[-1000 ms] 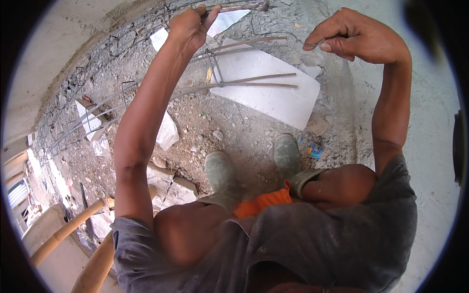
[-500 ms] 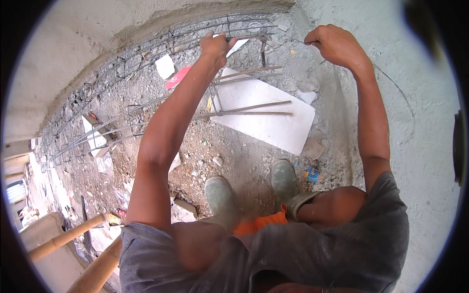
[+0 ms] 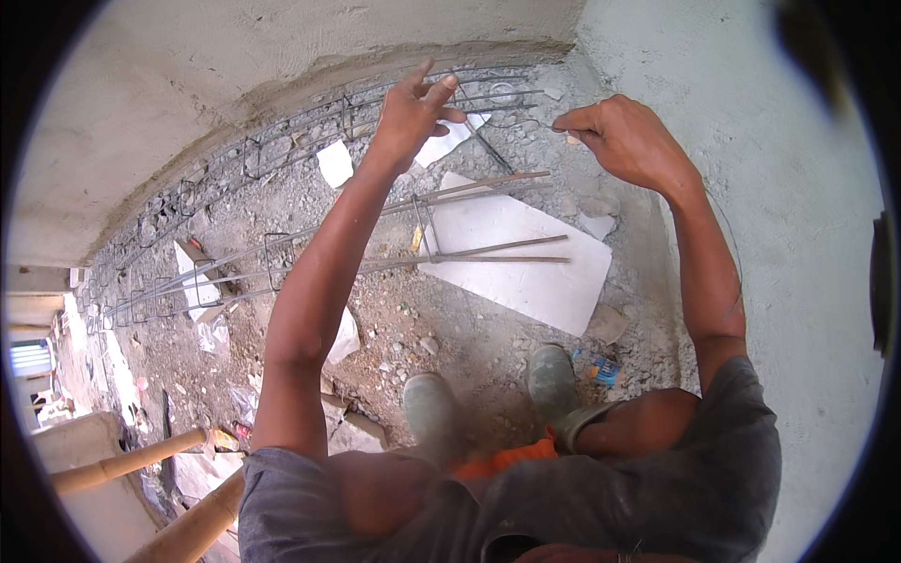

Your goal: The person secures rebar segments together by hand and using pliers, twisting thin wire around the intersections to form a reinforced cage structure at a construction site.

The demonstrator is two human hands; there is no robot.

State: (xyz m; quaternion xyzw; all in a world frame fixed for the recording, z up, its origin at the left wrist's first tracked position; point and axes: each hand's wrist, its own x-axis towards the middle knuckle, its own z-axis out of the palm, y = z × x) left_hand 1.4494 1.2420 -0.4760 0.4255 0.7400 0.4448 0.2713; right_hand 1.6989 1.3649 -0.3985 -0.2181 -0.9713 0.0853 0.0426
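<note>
My left hand (image 3: 413, 117) is raised over the near end of the upper rebar cage (image 3: 347, 117), its fingers spread and nothing visible gripped in them. A dark steel bar (image 3: 490, 148) slants down just right of its fingers; whether they touch it I cannot tell. My right hand (image 3: 631, 141) is closed in a pinch on a thin wire (image 3: 732, 225). One end of the wire pokes out left of the fingertips, and a long tail curves down beside my forearm. A second rebar cage (image 3: 427, 225) lies lower, its bar ends over a white board (image 3: 526, 249).
Plastered walls (image 3: 751, 94) rise at the far side and right. Rubble, white scraps (image 3: 335, 163) and a blue wrapper (image 3: 605, 372) litter the ground around my boots (image 3: 432, 403). Bamboo poles (image 3: 131, 460) jut in at lower left, near a broken block (image 3: 197, 277).
My left hand has opened from its grip on a dark bar at the upper cage. My right hand has moved slightly down and left, still pinching the wire. The view has shifted slightly.
</note>
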